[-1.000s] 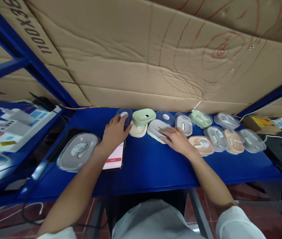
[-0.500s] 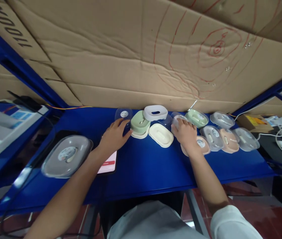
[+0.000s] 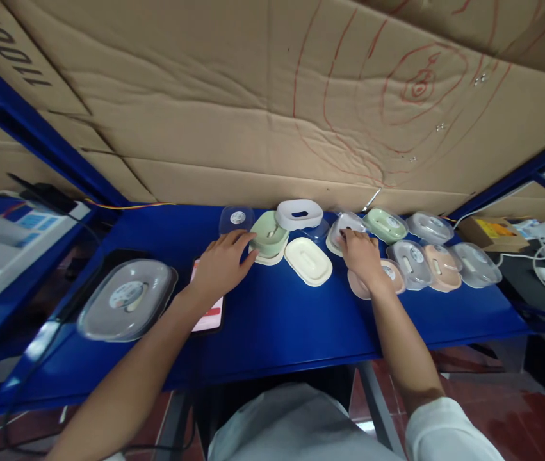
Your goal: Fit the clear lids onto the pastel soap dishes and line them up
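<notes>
My left hand (image 3: 224,266) hovers or rests with fingers spread and thumb apart, beside a clear lid (image 3: 237,219) with a round label and a green oval plastic box (image 3: 270,232). That box sits on a cream piece. My right hand (image 3: 362,255) has its bent fingers on the near side of a clear-lidded oval box (image 3: 348,223); the fingertips are partly hidden. A white oval insert with a slot (image 3: 299,215) leans between the hands. In front of it lies a cream oval tray (image 3: 308,262). Below my right wrist is a peach box (image 3: 392,274).
Several more boxes stand at the right, including a green one (image 3: 385,225) and a grey one (image 3: 410,264). A large clear-lidded box (image 3: 128,299) and a phone (image 3: 209,319) lie at the left on the blue table (image 3: 282,326). Cardboard (image 3: 205,115) walls the back.
My right hand has shifted slightly, uncovering more of the clear-lidded box under its fingers. My left hand stays near the green box. The view has moved a little.
</notes>
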A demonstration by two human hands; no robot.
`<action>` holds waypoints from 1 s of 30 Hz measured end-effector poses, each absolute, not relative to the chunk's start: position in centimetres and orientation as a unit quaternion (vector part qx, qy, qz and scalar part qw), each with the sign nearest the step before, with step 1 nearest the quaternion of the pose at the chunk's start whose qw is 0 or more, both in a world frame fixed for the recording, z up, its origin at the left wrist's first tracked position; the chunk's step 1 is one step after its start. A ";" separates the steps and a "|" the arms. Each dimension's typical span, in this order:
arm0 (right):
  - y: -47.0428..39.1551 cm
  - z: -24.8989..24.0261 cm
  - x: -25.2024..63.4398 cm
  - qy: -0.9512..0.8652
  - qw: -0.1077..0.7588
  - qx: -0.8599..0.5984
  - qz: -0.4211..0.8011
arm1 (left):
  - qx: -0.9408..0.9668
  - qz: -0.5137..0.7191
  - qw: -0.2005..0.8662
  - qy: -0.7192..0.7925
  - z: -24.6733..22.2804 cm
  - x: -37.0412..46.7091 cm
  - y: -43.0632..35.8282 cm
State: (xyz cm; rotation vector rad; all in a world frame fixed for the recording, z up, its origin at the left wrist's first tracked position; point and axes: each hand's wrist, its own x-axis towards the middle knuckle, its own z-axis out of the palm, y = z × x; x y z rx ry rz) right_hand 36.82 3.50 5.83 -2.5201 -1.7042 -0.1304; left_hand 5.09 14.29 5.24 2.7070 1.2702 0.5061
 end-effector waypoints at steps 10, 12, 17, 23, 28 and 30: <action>3.2 7.9 41.8 -0.597 0.184 -0.777 -0.083 | 0.902 0.164 0.047 0.397 5.2 5.2 13.8; 3.1 8.4 45.0 -0.524 0.128 -0.837 -0.093 | 0.904 0.158 0.041 0.396 5.1 5.2 13.8; 2.9 8.3 49.9 -0.432 -0.003 -0.901 -0.032 | 0.907 0.143 0.024 0.395 5.0 5.2 13.9; 2.0 7.7 50.6 -0.451 0.055 -0.890 -0.049 | 0.908 0.138 0.018 0.396 4.8 5.1 14.0; 1.9 8.6 50.0 -0.417 0.127 -0.891 -0.127 | 0.907 0.135 0.030 0.399 4.9 5.1 14.1; 1.9 8.8 49.5 -0.420 0.118 -0.892 -0.121 | 0.907 0.133 0.030 0.398 5.0 5.1 14.0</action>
